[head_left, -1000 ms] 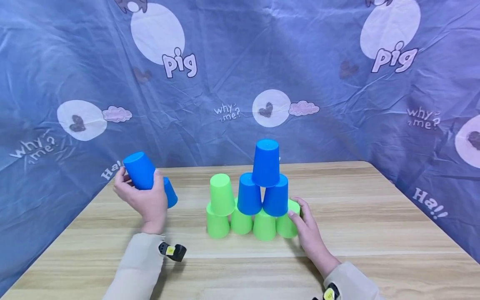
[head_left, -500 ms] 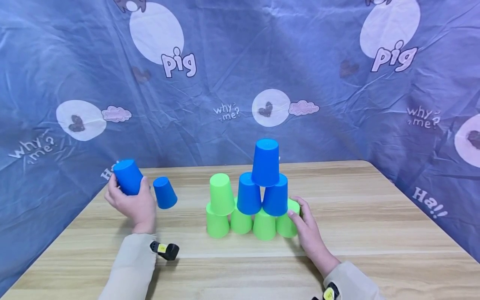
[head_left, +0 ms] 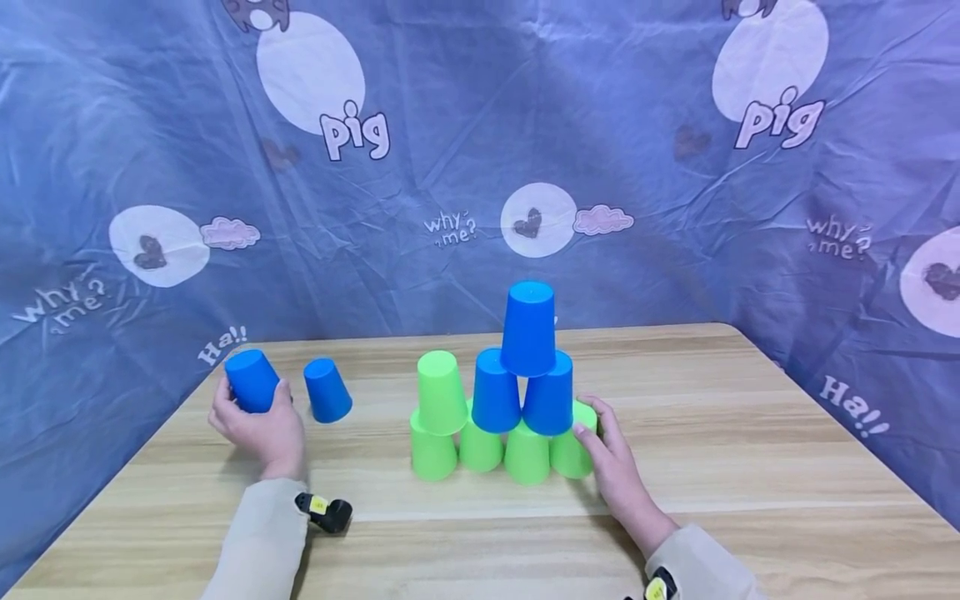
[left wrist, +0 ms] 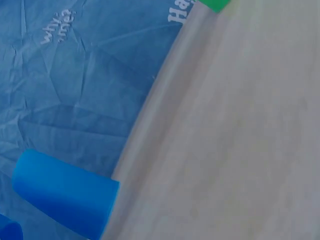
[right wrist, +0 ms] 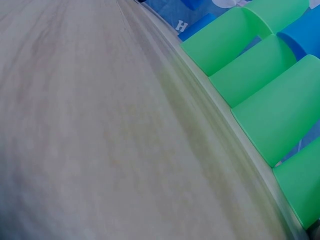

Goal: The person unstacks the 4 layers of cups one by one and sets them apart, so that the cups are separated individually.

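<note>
At the left of the head view, my left hand (head_left: pixel 258 429) grips an upside-down blue cup (head_left: pixel 252 382), thumb on its right side and fingers round its left. A second blue cup (head_left: pixel 327 392) stands upside down just to the right. My right hand (head_left: pixel 622 471) holds the rightmost green cup (head_left: pixel 573 446) of a row, thumb in front and fingers behind. On that bottom row of green cups (head_left: pixel 527 454) stand one green cup (head_left: pixel 441 392) and two blue cups (head_left: pixel 495 392). Another blue cup (head_left: pixel 529 327) tops the two blue ones. The left wrist view shows a blue cup (left wrist: pixel 65 195).
The cups stand on a wooden table (head_left: pixel 480 542). Behind it and along both sides hangs a blue printed cloth (head_left: pixel 450 125). The right wrist view has the row of green cups (right wrist: pixel 280 110) along its right side.
My left hand has carried its blue cup left and down towards the tabletop, uncovering the second blue cup. My right hand and the stacked cups keep their places.
</note>
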A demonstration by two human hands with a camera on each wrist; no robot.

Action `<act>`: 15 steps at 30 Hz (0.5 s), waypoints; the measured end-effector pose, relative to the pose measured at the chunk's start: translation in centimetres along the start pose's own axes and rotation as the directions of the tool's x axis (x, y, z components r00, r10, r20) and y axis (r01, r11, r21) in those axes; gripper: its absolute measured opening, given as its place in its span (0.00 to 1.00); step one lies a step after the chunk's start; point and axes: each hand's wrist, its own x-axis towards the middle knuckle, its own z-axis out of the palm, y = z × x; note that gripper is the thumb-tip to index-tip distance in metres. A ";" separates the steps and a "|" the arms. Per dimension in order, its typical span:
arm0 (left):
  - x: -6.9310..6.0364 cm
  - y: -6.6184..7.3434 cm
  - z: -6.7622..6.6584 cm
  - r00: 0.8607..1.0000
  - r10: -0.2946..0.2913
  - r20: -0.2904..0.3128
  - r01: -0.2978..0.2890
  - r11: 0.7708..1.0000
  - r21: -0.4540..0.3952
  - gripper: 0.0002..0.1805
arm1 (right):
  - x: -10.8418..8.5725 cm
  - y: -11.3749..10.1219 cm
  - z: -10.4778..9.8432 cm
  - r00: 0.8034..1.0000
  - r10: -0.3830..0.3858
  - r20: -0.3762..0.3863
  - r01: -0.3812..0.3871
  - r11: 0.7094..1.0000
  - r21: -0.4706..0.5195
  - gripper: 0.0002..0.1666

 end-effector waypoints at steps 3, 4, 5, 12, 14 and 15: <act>0.1 -0.4 -0.2 0.999 -0.034 -0.001 0.034 0.999 0.017 0.35 | -0.1 0.0 0.1 1.000 0.006 0.000 -0.006 1.000 0.001 0.24; 0.2 -0.5 -0.3 0.999 -0.042 0.000 0.042 0.999 0.023 0.35 | -0.1 0.0 0.1 1.000 0.008 0.000 -0.008 1.000 0.003 0.24; 0.3 -0.7 -0.3 0.999 -0.048 0.002 0.048 0.999 0.025 0.35 | -0.1 0.0 0.1 1.000 0.009 -0.002 -0.009 1.000 0.002 0.24; 0.9 -1.5 -0.3 0.997 -0.078 0.009 0.077 0.996 0.047 0.36 | -0.1 0.0 0.0 1.000 0.008 -0.003 -0.008 1.000 -0.001 0.24; 0.9 -1.6 -0.4 0.996 -0.091 0.015 0.090 0.994 0.056 0.37 | 0.0 0.0 0.1 1.000 0.007 -0.002 -0.007 1.000 -0.001 0.24; 1.0 -1.7 -0.4 0.995 -0.098 0.019 0.096 0.993 0.066 0.37 | 0.0 0.0 0.1 1.000 0.007 -0.002 -0.007 1.000 -0.001 0.24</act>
